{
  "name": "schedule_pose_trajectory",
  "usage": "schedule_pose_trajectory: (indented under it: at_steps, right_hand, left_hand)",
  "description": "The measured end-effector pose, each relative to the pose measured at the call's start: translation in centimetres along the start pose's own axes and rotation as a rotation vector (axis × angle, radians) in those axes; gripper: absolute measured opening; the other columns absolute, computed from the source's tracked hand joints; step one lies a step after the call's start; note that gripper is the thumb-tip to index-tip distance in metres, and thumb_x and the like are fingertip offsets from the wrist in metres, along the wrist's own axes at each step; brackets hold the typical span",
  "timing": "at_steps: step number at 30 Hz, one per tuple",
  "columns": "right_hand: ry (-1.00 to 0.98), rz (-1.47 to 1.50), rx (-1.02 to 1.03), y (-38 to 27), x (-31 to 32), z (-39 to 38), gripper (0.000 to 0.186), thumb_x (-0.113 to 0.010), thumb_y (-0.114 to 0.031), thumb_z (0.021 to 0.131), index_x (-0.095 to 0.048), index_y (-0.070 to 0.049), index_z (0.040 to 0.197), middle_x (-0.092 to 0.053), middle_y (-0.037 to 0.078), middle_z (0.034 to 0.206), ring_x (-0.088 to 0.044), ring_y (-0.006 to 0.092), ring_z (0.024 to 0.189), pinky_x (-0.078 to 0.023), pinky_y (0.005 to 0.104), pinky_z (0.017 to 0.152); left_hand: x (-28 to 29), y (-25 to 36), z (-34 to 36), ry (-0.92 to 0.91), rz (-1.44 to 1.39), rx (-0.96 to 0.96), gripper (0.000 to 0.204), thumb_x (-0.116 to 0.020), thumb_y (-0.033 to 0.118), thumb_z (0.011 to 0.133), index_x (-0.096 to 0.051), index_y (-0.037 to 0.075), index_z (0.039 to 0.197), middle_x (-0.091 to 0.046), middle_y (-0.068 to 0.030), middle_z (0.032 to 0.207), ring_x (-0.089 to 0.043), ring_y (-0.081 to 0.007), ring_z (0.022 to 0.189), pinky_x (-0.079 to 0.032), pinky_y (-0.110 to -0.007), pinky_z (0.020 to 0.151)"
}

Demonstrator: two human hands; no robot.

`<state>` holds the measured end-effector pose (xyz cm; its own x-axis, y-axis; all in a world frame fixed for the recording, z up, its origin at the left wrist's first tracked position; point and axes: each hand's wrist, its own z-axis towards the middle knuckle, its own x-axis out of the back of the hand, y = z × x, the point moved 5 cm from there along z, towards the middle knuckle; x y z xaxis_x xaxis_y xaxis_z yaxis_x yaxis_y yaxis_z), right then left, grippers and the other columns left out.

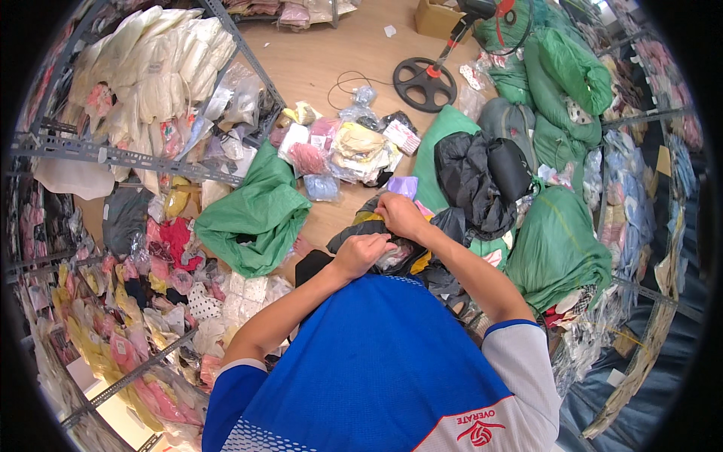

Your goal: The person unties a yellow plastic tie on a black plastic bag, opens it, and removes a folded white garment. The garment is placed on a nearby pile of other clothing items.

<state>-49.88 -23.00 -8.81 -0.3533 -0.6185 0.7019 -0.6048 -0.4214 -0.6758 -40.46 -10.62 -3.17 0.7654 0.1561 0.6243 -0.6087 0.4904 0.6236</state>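
Close in front of my body, both hands work at a dark bag with yellow parts. My left hand is closed at the bag's near side, fingertips pressed together. Slightly farther and to the right, my right hand is closed on its upper edge, fingers bent down. Something in clear plastic shows between the hands. What lies under my fingers is partly hidden. Beyond the hands is a pile of clothes in clear plastic, with a purple packet at its near edge.
An open green sack lies left of my hands. On the right are a black plastic bag and full green sacks. A fan's round base stands farther off. Metal shelves packed with bagged clothes line both sides.
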Motion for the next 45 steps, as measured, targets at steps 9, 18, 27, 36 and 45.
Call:
schedule_pose_trajectory:
  at_steps: [9,18,27,36,45]
  right_hand:
    - [0.077,0.114,-0.064,-0.1,1.6,-1.9,0.017,-0.066,-0.016,0.096,-0.066,0.002,0.097,-0.07,0.025,0.096,-0.066,0.0459,0.097,-0.051,0.0514,0.084]
    - [-0.095,0.247,0.017,2.2,-1.4,0.1,0.025,-0.069,-0.026,0.098,-0.068,-0.002,0.099,-0.066,0.019,0.09,-0.065,0.0348,0.084,-0.05,0.047,0.073]
    - [-0.2,0.106,-0.016,2.3,-2.5,1.1,0.026,-0.08,-0.029,0.086,-0.076,-0.004,0.09,-0.075,0.016,0.086,-0.072,0.0335,0.083,-0.054,0.0444,0.075]
    - [0.228,0.289,-0.31,4.4,-3.9,0.2,0.029,-0.076,-0.029,0.092,-0.075,0.001,0.09,-0.074,0.02,0.085,-0.072,0.0362,0.082,-0.055,0.0448,0.075]
    - [0.157,0.433,-0.106,3.3,-2.0,1.9,0.031,-0.075,-0.032,0.093,-0.076,-0.002,0.102,-0.071,0.018,0.102,-0.067,0.0348,0.097,-0.052,0.0416,0.087]
  left_hand:
    - [1.8,-2.0,0.5,-0.072,0.279,0.392,0.043,-0.083,0.033,0.083,-0.059,0.0,0.099,-0.064,-0.0139,0.087,-0.066,-0.0364,0.084,-0.054,-0.044,0.074]
    - [-2.6,-2.9,-1.2,-0.434,0.124,0.467,0.021,-0.073,0.018,0.084,-0.062,0.001,0.093,-0.071,-0.0225,0.082,-0.071,-0.0437,0.081,-0.056,-0.055,0.072]
    - [-2.5,-3.5,-2.0,-0.493,-0.031,0.446,0.021,-0.074,0.016,0.085,-0.062,-0.001,0.09,-0.068,-0.0264,0.082,-0.069,-0.0461,0.084,-0.054,-0.055,0.074]
    - [-2.1,-3.4,-1.7,-0.5,-0.208,0.394,0.021,-0.073,0.014,0.086,-0.06,-0.002,0.089,-0.065,-0.0284,0.079,-0.065,-0.049,0.082,-0.05,-0.057,0.073]
    - [-3.2,-2.4,-1.8,-0.586,-0.13,0.377,0.022,-0.074,0.016,0.087,-0.062,-0.002,0.091,-0.068,-0.0275,0.081,-0.068,-0.0483,0.082,-0.054,-0.056,0.075]
